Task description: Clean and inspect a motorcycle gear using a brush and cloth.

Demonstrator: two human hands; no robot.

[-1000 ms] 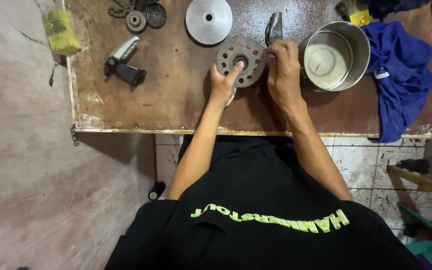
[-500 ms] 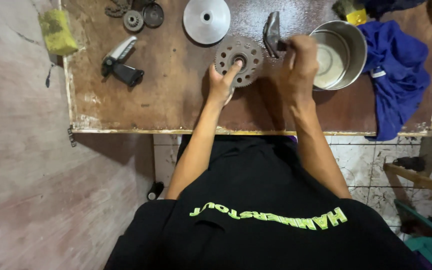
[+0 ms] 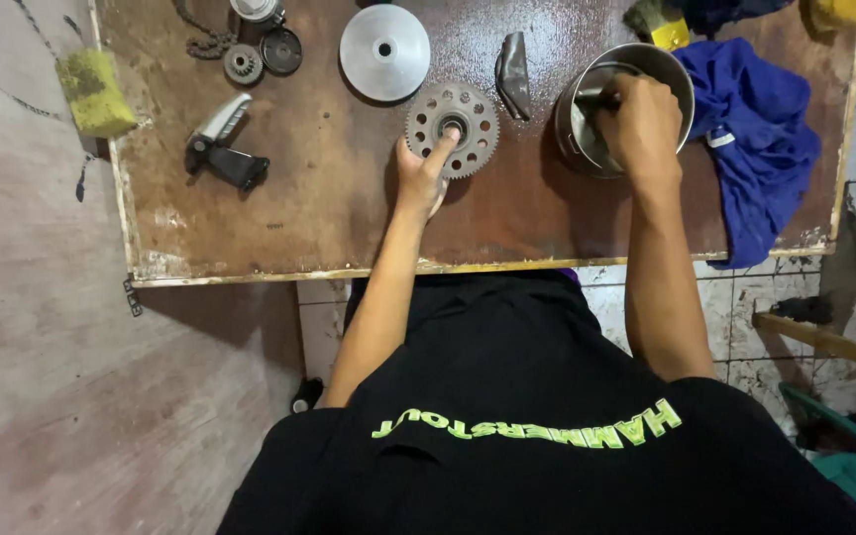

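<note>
The left hand (image 3: 422, 170) rests on a toothed metal disc (image 3: 452, 129) lying on the brown table (image 3: 329, 218), while the right hand (image 3: 643, 121) grips something inside a steel pot (image 3: 587, 139).

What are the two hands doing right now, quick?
Left hand: open, fingers resting on the round toothed gear.
Right hand: closed around a dark tool handle inside the metal bowl.

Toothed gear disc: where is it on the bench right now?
Head view: the toothed gear disc lies flat near the middle of the wooden table, under the left hand fingertips, below the smooth round plate and left of the metal pot.
</note>
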